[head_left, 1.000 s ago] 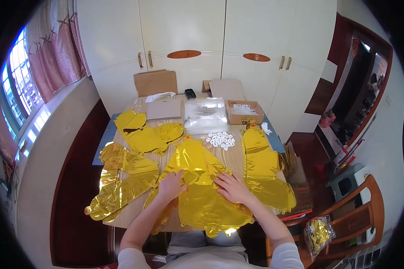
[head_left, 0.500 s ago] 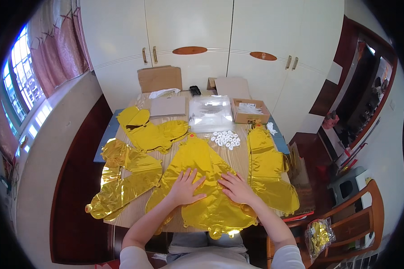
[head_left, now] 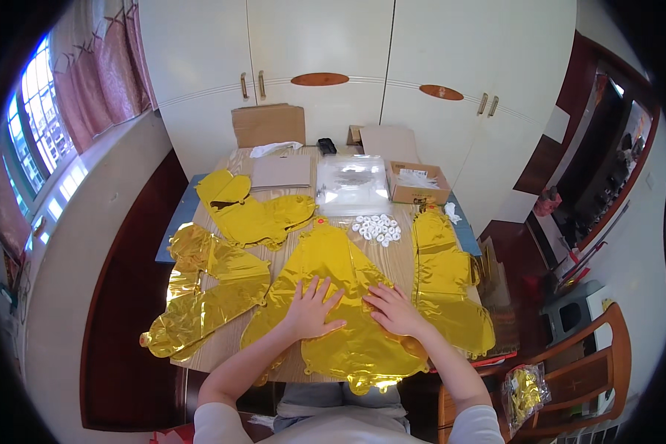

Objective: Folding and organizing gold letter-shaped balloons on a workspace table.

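Note:
A flat, uninflated gold foil balloon (head_left: pixel 362 359) lies in the middle of the wooden table, its lower edge at the table's near side. My left hand (head_left: pixel 312 311) rests palm down on it, fingers spread. To the right, my right hand (head_left: pixel 394 309) also lies flat on the foil with its fingers stretched out. Neither hand holds anything. More flat gold foil pieces lie around: one at the near left (head_left: pixel 218 307), another at the far left (head_left: pixel 248 220), and a third on the right (head_left: pixel 448 296). Just beyond the middle balloon sits a cluster of small white rings (head_left: pixel 377 230).
At the table's back are a grey-brown board (head_left: pixel 281 172), a stack of clear plastic bags (head_left: pixel 351 186) and a small cardboard box (head_left: pixel 418 194) with white items inside. A wooden chair (head_left: pixel 592 370) at the right bears a clear bag of gold foil (head_left: pixel 527 391). White cabinets stand behind.
The whole view has shifted slightly. My left hand's fingers are spread a little differently on the foil; both hands stay on the middle balloon.

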Demonstrator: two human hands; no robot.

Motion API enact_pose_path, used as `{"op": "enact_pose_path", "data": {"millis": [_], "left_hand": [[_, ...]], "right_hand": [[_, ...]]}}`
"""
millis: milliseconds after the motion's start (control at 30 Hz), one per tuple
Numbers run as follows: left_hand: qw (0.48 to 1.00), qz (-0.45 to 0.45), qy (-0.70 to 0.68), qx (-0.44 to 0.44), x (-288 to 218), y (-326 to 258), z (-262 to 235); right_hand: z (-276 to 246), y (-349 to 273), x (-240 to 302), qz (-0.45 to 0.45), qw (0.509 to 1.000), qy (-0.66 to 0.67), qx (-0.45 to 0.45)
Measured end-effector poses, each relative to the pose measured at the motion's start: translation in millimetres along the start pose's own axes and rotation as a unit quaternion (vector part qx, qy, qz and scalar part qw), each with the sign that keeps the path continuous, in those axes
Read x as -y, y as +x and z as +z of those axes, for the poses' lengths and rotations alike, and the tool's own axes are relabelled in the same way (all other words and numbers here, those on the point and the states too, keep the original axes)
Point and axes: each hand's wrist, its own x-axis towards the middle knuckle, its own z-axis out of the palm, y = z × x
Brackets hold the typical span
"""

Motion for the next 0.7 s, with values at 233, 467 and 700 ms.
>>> {"op": "enact_pose_path", "data": {"millis": [233, 467, 700], "left_hand": [[1.0, 0.005, 0.007, -0.011, -1.1, -1.8, -4.3], [1.0, -0.009, -0.005, 0.014, 0.1, -2.5, -3.1], [1.0, -0.007, -0.007, 0.003, -1.0, -1.5, -2.9]], "right_hand": [[1.3, 1.4, -3.6, -0.005, 1.0, 0.02, -0.004], [-15.0, 44.9, -5.6, 0.108, 0.992, -0.042, -0.042], [-39.3, 92.9, -13.8, 0.22, 0.969, -0.027, 0.112]]}}
